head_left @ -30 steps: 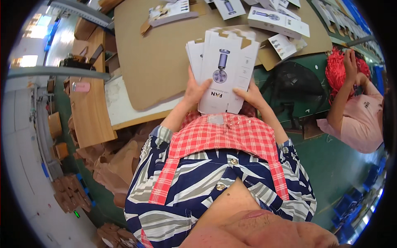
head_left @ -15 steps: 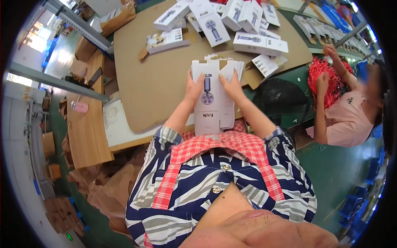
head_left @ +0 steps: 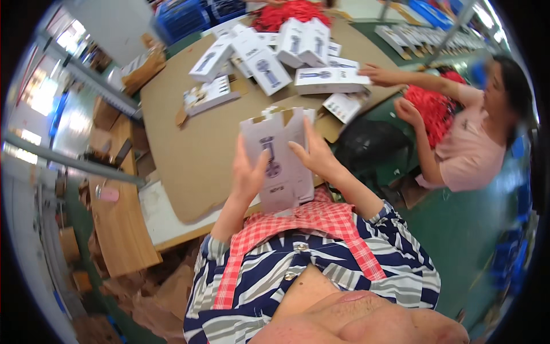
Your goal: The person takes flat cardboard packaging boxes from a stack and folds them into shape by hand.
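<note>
Flat white carton blank (head_left: 279, 163) sits at the centre of the frame, held upright just above my lap and the near edge of the bench (head_left: 189, 155); I see a dark printed picture of a product on its face and open flaps along its top edge; my left hand (head_left: 247, 175) has its grip closed on the blank's left edge, thumb across the front; my right hand (head_left: 314, 156) clasps the right edge, fingers spread over the face. Beyond it, brown cardboard covers the bench; a small opened box (head_left: 209, 94) lies in the upper left of centre; farther up, a cluster of made-up white boxes (head_left: 269, 54) is heaped near the top. At the right of the frame a co-worker in a pink top reaches a hand (head_left: 375, 74) onto a long white box (head_left: 329, 80); a red pile (head_left: 435, 106) lies by that person's other arm.
</note>
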{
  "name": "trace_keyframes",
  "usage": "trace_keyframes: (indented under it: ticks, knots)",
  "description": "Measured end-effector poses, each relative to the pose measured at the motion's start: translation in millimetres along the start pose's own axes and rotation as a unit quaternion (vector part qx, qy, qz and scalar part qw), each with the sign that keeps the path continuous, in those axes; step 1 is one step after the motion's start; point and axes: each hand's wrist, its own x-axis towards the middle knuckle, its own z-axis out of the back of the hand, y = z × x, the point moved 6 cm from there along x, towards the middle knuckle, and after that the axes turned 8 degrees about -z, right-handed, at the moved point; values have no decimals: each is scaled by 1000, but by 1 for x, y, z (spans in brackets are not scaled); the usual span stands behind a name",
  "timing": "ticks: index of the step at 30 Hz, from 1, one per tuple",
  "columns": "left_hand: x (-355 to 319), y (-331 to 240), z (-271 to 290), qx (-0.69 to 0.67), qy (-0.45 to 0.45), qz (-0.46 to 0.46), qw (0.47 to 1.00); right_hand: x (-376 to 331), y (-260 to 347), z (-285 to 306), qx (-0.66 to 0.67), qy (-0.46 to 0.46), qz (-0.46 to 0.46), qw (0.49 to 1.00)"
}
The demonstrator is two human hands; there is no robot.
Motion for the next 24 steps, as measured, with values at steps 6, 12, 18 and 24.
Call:
trace_keyframes:
  ticks: [6,12,18,24]
  knots:
    - [-19,-14,6,-111,187,61,974,5,27,13,378,249,-181,873]
    - [-14,-9,-6,-181,206,81,958,-18,90,31,507,342,-24,791]
    - [-34,24,-12,-221,22,148,964,7,51,3,508,263,-206,794]
    - [-6,6,-2,-362,-7,269,892,11,37,-39,418,278,-200,841]
